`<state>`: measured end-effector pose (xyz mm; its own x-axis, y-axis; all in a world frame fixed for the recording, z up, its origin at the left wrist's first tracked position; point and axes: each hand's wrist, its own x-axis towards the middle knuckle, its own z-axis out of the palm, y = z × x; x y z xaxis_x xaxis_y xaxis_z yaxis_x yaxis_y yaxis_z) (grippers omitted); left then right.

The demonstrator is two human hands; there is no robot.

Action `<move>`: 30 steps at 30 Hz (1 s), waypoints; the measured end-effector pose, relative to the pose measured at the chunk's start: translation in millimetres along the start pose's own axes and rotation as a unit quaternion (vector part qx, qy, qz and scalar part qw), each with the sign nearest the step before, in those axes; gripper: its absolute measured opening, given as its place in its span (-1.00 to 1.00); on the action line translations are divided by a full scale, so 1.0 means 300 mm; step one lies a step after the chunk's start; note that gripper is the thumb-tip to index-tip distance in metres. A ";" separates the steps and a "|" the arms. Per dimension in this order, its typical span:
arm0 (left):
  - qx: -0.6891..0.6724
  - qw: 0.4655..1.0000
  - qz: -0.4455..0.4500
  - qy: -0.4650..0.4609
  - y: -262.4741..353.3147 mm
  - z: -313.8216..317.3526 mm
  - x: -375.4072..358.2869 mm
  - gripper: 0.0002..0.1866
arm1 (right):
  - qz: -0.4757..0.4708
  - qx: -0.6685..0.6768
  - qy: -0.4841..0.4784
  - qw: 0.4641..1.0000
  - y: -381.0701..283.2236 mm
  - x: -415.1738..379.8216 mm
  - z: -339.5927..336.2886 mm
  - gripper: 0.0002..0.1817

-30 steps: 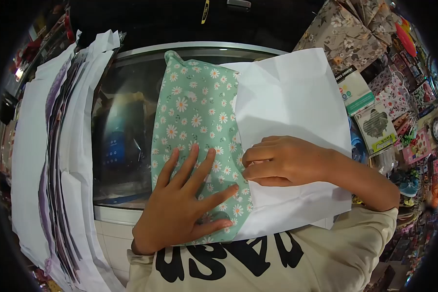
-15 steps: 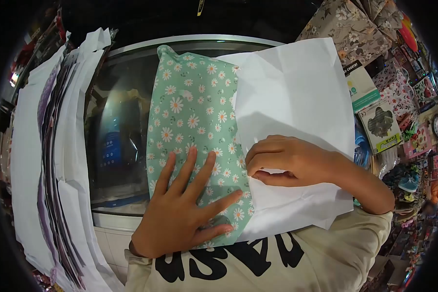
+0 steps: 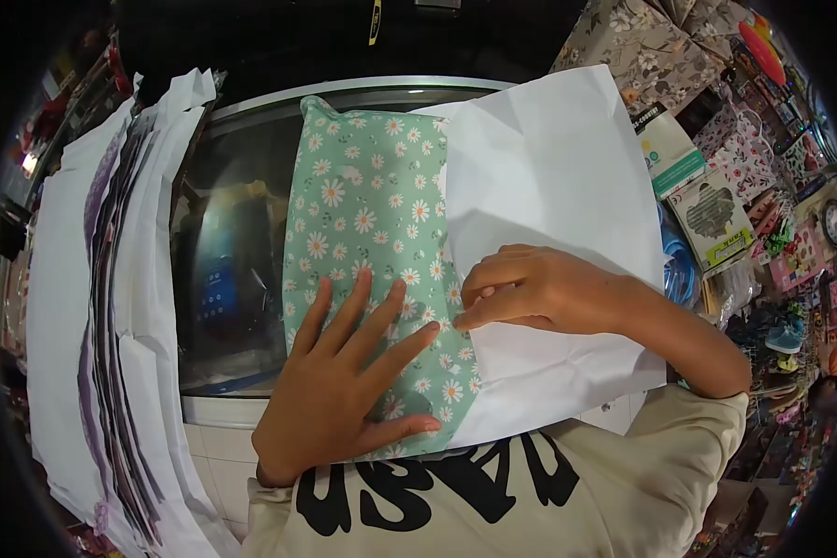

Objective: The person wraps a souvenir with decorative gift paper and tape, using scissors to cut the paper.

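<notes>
Now | left hand point(image 3: 339, 391) flat on daisy fabric point(image 3: 367, 214) | right hand point(image 3: 539, 288) pressing white paper point(image 3: 548, 167)

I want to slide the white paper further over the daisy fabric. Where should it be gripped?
Grip the white paper at its free far-right corner, coming from the right. Its left edge lies on the green daisy fabric under the right hand; the left hand lies flat on the fabric.

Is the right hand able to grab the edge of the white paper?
Probably yes. The right hand already rests on the white paper, its fingertips at the edge where it meets the green flowered cloth. Nothing lies between them.
</notes>
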<state>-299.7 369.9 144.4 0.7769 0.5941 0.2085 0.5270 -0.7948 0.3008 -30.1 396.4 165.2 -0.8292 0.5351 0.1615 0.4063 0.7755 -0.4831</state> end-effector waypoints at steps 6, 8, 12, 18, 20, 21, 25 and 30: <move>-0.009 1.000 -0.002 0.010 0.003 0.000 -0.004 -0.20 | -0.011 0.001 0.018 1.000 -0.001 0.005 0.004 -0.76; -0.015 1.000 0.001 0.008 0.004 -0.007 -0.003 -0.24 | -0.009 -0.002 0.016 1.000 -0.005 0.008 0.001 -0.77; -0.015 1.000 0.003 0.014 0.003 -0.007 -0.007 -0.22 | -0.062 -0.035 0.047 0.996 0.004 0.012 0.016 -0.80; -0.016 0.999 0.001 0.030 0.000 0.004 -0.011 -0.18 | -0.180 -0.210 0.138 0.951 0.003 0.018 0.035 -0.84; -0.018 0.999 0.003 0.033 0.001 0.003 -0.012 -0.18 | -0.195 -0.239 0.145 0.940 0.001 0.013 0.047 -0.86; -0.020 0.999 0.004 0.034 0.001 0.004 -0.014 -0.18 | -0.208 -0.238 0.136 0.939 -0.001 0.014 0.048 -0.87; -0.027 0.999 0.007 0.038 0.000 0.004 -0.014 -0.23 | -0.193 -0.227 0.103 0.949 -0.014 0.023 0.043 -0.90; -0.027 0.998 -0.014 0.050 0.001 0.009 -0.009 -0.24 | 0.191 0.205 0.134 0.950 -0.114 0.002 0.067 -0.68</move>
<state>-300.7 367.8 141.3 0.7223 0.6273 0.2911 0.5262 -0.7717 0.3572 -52.2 363.4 164.7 -0.5014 0.8603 0.0924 0.4293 0.3401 -0.8367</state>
